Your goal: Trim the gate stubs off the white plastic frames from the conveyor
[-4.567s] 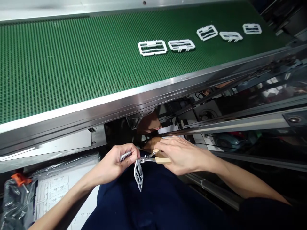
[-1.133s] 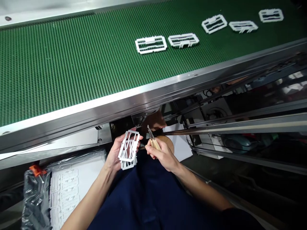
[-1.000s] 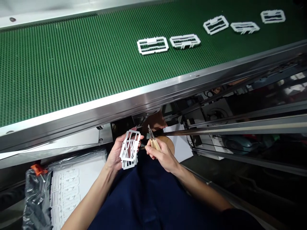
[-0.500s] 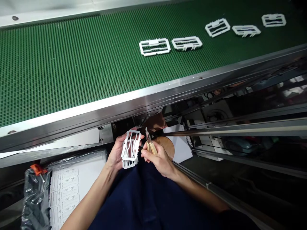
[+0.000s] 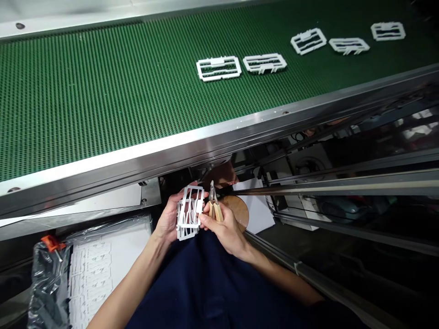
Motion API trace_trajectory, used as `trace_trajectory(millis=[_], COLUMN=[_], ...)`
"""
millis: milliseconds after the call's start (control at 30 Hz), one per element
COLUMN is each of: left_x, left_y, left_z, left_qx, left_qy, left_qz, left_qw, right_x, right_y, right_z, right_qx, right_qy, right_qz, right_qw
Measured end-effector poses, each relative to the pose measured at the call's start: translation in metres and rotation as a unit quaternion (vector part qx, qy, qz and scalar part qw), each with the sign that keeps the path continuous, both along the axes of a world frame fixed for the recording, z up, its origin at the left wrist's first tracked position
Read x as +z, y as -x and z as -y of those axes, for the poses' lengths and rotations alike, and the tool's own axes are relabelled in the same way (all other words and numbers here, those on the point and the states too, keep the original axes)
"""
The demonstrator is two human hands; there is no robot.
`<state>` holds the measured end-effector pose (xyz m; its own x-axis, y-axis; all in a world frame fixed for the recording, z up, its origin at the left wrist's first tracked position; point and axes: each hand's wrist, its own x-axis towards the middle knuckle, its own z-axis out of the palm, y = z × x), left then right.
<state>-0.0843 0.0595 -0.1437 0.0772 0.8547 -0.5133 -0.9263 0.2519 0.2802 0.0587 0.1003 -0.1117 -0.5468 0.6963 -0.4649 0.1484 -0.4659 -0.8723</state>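
Note:
Two or more white plastic frames [image 5: 192,208], overlapping one another, are held in my left hand [image 5: 168,219] in front of my body. My right hand [image 5: 224,228] grips nippers [image 5: 216,211] with pale yellow handles and metal jaws pointing up. The thumb of that hand touches the lower right edge of the top frame. Beyond both hands, several similar white frames lie on the green conveyor belt [image 5: 103,91], the closest one [image 5: 219,73] near the middle.
The belt's metal rail [image 5: 206,141] runs between the belt and my hands. At lower left a plastic-lined box [image 5: 120,246] holds rows of white parts. A round brown surface [image 5: 240,212] and metal bars [image 5: 343,187] are at the right.
My right hand has moved slightly left, and its thumb now meets the top frame. The held frames have turned a little and shifted right. Frames on the belt appear slightly further left.

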Motion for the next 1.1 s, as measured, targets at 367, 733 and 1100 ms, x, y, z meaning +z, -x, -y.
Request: trace_trajectory(millis=[367,733,1100], left_x=[0.001,0.003,-0.014], left_y=[-0.001,-0.008,-0.012], left_z=[-0.008,-0.013,0.011], left_qx=[0.013,0.037,0.063], left_qy=[-0.005,0.044,0.139], left_qz=[0.003,0.014,-0.066], left_qw=[1.000,0.998,0.986], right_x=[0.003,0.006,0.016], right_y=[-0.029,-0.023,-0.018], right_z=[-0.032,-0.018,-0.032], right_qx=[-0.107,0.018,0.129], right_qy=[-0.045,-0.054,-0.246], right_qz=[-0.023,-0.009,0.190], right_qw=[0.993,0.998,0.942])
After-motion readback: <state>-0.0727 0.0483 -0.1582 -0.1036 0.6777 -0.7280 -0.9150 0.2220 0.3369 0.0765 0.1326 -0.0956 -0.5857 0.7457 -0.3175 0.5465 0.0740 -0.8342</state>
